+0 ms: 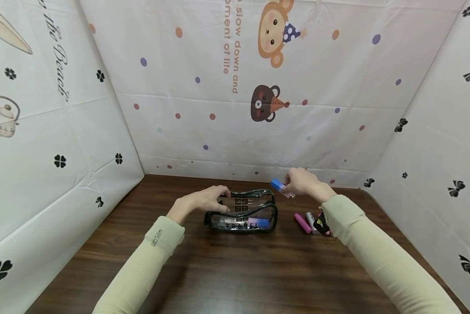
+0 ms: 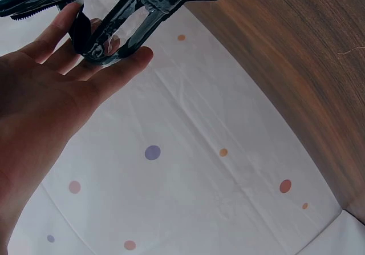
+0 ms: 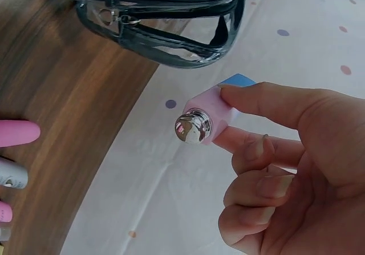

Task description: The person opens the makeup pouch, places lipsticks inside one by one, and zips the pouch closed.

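A clear travel bag (image 1: pixel 254 202) with black trim and printed lettering sits on the table, its top open. My left hand (image 1: pixel 204 199) grips the bag's left end, thumb on the near side and fingers on the far side. Inside the bag lies a bottle with a blue end (image 1: pixel 261 223). Beyond the bag's right end, my right hand (image 1: pixel 303 181) pinches a small pink-and-blue bottle (image 3: pixel 210 108) between thumb and index finger. A shiny silver cap (image 3: pixel 193 127) tops this bottle. In the right wrist view, the other fingers curl in towards the palm.
Right of the bag, a pink tube (image 1: pixel 303 223), a silver tube (image 1: pixel 311 223) and a black-and-yellow item (image 1: pixel 321 225) lie on the brown wooden table (image 1: pixel 235 270), partly behind the right sleeve. White printed sheets (image 1: pixel 203 100) wall the table at the back and both sides.
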A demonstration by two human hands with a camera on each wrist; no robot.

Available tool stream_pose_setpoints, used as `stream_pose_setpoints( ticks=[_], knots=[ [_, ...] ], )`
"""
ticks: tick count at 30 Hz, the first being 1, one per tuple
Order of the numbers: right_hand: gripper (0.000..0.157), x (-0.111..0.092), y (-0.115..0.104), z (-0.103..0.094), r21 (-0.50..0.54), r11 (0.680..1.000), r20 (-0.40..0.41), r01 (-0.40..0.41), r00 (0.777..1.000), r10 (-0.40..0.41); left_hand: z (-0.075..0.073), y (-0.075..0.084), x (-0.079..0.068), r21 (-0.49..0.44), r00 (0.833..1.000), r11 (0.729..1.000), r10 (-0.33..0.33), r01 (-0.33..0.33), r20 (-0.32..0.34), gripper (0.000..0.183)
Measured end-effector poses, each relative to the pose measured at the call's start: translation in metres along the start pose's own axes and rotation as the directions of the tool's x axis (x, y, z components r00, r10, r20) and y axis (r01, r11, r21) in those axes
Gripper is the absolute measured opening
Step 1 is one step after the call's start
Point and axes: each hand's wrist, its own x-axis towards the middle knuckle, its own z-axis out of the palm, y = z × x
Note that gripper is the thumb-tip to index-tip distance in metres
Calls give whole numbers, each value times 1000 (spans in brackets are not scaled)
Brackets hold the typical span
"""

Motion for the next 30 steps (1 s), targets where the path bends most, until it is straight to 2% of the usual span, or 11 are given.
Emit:
stream_pose_setpoints(
  ticks=[13,24,30],
  knots=[
    [19,1,-20,-9,-19,999,-28,49,998,-50,1,0,0,7,1000,1000,-13,13,-11,46],
    [20,6,-40,-6,-24,993,-21,115,993,-115,1,-1,0,6,1000,1000,-7,7,-11,48],
    [22,8,-50,-1,-37,992,-13,123,992,-124,1,0,1,3,1000,1000,4,-4,-9,50]
  ],
)
